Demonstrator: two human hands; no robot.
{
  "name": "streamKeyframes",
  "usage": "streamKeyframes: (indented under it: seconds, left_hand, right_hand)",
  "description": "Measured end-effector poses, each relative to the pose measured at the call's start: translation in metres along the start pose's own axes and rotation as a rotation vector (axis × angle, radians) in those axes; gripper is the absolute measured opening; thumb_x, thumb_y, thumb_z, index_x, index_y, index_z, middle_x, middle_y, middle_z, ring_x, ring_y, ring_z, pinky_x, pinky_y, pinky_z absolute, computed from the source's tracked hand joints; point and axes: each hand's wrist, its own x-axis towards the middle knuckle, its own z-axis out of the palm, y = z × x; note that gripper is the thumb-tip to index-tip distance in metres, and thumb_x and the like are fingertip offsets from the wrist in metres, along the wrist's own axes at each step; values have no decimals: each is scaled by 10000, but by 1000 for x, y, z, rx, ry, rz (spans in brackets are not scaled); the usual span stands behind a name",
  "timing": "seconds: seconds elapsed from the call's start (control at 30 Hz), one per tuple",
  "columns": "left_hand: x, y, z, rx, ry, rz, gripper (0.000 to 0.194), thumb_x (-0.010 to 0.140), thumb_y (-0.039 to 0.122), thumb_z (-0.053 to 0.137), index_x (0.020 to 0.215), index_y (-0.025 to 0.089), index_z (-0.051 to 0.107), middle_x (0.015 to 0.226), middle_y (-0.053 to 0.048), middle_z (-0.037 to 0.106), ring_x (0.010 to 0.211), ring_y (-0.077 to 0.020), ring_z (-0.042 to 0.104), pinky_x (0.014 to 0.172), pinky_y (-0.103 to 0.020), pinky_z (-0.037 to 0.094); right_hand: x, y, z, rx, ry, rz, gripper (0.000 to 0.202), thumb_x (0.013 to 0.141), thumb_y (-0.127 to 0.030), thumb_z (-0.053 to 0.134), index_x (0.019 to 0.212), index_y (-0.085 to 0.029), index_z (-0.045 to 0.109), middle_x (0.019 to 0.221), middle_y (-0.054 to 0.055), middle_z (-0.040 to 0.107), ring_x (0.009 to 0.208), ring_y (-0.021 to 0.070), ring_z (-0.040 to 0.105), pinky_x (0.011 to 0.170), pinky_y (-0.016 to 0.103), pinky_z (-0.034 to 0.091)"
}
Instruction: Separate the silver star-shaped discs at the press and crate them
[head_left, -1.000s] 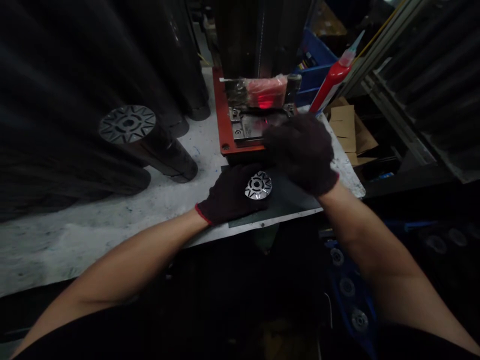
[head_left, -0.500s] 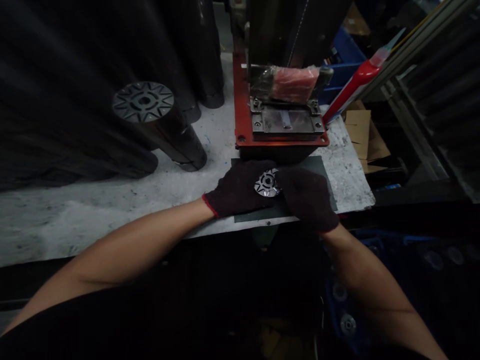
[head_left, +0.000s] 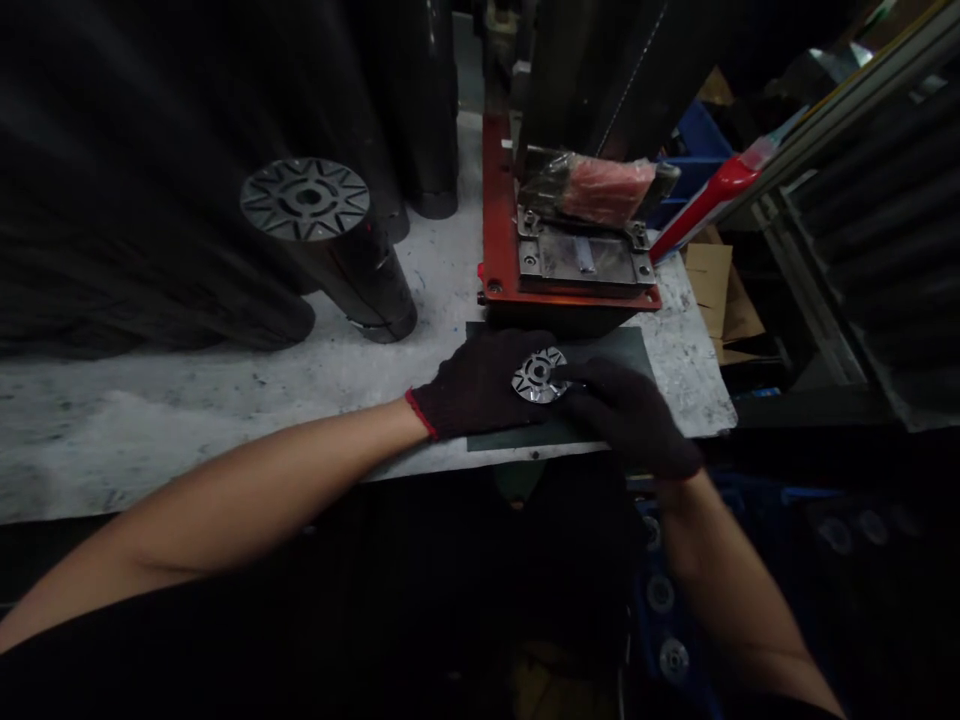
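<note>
Over the dark green mat (head_left: 517,440) at the table's front edge, both my gloved hands are on a round metal rotor lamination (head_left: 539,373), with a ring of V-shaped slots and a centre hole. My left hand (head_left: 480,385) grips its left side; those fingertips are partly hidden. At its right edge, my right hand (head_left: 622,405) pinches it between thumb and fingers. The gloves are dark with red cuffs. To the left leans a tall cylindrical stack (head_left: 360,280) of similar laminations, its slotted top face showing.
Behind my hands stands a red-based press fixture (head_left: 499,240) with a metal plate and a pink wrapped block (head_left: 609,190). A red bottle (head_left: 709,205) leans at its right. Several dark stacks (head_left: 262,320) fill the left. Cardboard (head_left: 709,290) lies past the table's right edge.
My right hand has shifted slightly right and down, so more of the lamination's face shows. The left hand stays nearly in place. The camera view has turned a little.
</note>
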Motion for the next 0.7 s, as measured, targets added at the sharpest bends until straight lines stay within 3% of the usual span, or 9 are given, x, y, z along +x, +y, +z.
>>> streamKeyframes:
  seconds: [0.1,0.17,0.27,0.33,0.43,0.5,0.6,0.7]
  left_hand:
    - [0,2,-2,-7,-14,-16,811,890,512,818,1616,242,576,1586,-108,658,1438,-374,629,1220,-493,485]
    - [0,2,-3,-15,-18,-26,800,891,516,820,1603,233,592,1579,-115,663,1419,-380,639,1210,-507,491]
    - [0,0,-3,-35,-24,-6,766,899,521,816,1586,255,607,1570,-106,671,1408,-376,646,1204,-522,497]
    - [0,-1,-1,-48,-12,7,783,883,500,840,1594,276,597,1584,-91,659,1413,-365,644,1195,-513,509]
    - [-2,-3,2,-23,21,12,881,825,513,905,1608,270,585,1582,-96,653,1399,-362,649,1171,-492,532]
    - [-3,-2,3,32,38,17,940,804,577,921,1618,252,582,1569,-121,651,1390,-388,644,1171,-515,526]
    - [-4,-1,4,119,49,14,1021,765,692,924,1618,243,588,1555,-153,639,1371,-432,631,1161,-557,515]
    - [-3,-1,5,157,41,5,1004,777,720,901,1620,276,585,1529,-142,644,1359,-431,627,1148,-553,510]
  right_hand:
    - [-7,6,32,-42,179,34,312,1068,-383,581,1116,-257,862,1141,52,860,1079,262,799,993,411,618]
    - [-6,0,37,-105,183,35,338,1078,-397,566,1080,-249,871,1135,67,862,1080,273,803,1011,422,615]
    - [1,-18,17,-148,116,5,326,1083,-432,592,1066,-277,878,1116,42,867,1039,278,815,963,422,631]
    - [10,-28,-7,-201,169,-71,285,1081,-432,623,1151,-304,868,1138,24,861,1042,273,811,948,421,631]
    - [46,-30,-41,-402,289,-282,392,1025,-466,725,1365,-285,795,1365,68,796,1243,326,742,1081,491,566]
    - [79,-22,-56,-535,196,-410,505,998,-529,739,1413,-243,763,1485,106,734,1356,382,670,1169,572,482]
    - [113,-10,-63,-556,46,-431,534,1000,-653,679,1337,-254,791,1444,94,756,1357,367,658,1217,603,413]
    - [99,-11,-49,-471,178,-358,438,1049,-616,594,1149,-265,836,1227,86,818,1219,318,713,1145,548,491]
